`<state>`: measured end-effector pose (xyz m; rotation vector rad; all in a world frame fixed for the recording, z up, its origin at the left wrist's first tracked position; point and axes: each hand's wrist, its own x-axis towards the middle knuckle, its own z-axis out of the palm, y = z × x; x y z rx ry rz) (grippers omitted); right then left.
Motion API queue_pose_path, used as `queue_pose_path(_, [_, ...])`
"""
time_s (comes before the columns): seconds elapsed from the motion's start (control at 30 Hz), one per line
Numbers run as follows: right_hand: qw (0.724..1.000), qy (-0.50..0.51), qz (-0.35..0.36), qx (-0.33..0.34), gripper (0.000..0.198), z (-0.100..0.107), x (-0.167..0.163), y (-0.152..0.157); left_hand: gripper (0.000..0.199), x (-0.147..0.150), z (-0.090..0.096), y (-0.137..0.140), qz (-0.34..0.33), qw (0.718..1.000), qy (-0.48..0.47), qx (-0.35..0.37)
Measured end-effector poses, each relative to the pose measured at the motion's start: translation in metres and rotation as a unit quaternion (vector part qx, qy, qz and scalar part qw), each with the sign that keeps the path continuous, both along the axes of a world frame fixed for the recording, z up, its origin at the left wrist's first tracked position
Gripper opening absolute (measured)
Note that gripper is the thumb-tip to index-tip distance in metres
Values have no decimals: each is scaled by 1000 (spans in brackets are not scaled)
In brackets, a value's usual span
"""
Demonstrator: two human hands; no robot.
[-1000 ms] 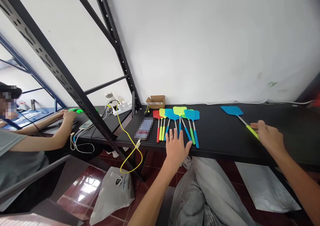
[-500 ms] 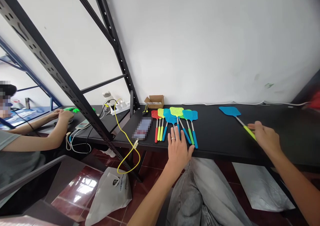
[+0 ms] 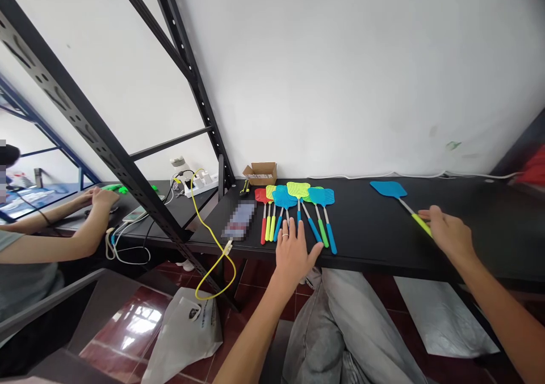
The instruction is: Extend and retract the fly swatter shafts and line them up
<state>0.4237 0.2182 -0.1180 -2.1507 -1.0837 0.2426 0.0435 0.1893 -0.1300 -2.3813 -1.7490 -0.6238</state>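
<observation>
Several fly swatters lie in a fan on the black table, among them a red one (image 3: 261, 195), a yellow-green one (image 3: 298, 190) and a blue one (image 3: 327, 197). My left hand (image 3: 293, 252) rests palm down over the near ends of the middle handles, fingers apart, a ring on one finger. It covers part of those handles. Off to the right, my right hand (image 3: 452, 233) is closed around the yellow-green handle of a single blue-headed fly swatter (image 3: 388, 189). That swatter's head points away to the left; the handle's near end is hidden by the hand.
A phone (image 3: 239, 219) with a yellow cable (image 3: 204, 216) lies left of the swatters. Behind it stand a small open cardboard box (image 3: 260, 173) and a black-and-yellow item (image 3: 244, 189). A black metal rack post (image 3: 106, 140) rises at left, beyond which another person's arms (image 3: 63, 242) work.
My left hand has slid slightly left and nearer to me over the handles, uncovering more of them. My right hand and its swatter look still; the whole view has shifted a little.
</observation>
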Motion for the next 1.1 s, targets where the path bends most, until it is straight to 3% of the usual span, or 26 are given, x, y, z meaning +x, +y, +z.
queue_pose_path(0.4, [1000,3,2,11,58,-4,3,2,67,-43,16,23,5,1000,-9,10])
queue_pose_path(0.63, [1000,0,5,8,58,-3,2,1,52,-42,9,26,15,1000,-23,9])
queue_pose_path(0.87, [1000,5,0,-1,58,2,-2,-1,36,-41,17,26,29,998,-38,40])
queue_pose_path(0.97, [1000,5,-1,-5,59,2,-3,0,38,-29,19,17,-3,998,-14,63])
queue_pose_path(1.1, [1000,0,-3,-5,59,1,-2,0,54,0,12,0,-101,993,20,49])
